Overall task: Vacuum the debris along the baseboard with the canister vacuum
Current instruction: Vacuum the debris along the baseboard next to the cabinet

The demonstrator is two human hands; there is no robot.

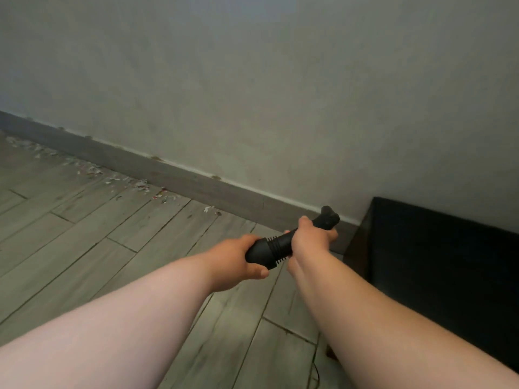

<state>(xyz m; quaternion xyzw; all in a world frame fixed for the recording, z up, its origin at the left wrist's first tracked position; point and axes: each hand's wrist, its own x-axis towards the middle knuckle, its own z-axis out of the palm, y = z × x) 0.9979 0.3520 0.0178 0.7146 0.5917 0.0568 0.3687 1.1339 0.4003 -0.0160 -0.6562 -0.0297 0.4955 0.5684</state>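
Hands grip ribbed black hose handle above plank floor

No legible text, label, brand mark, number or sign anywhere in view, not even on the black vacuum hose handle.

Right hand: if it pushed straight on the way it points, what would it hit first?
Most likely the baseboard, just beyond the right hand and the black tube it grips. Depth is hard to judge; the dark cabinet sits right of that line.
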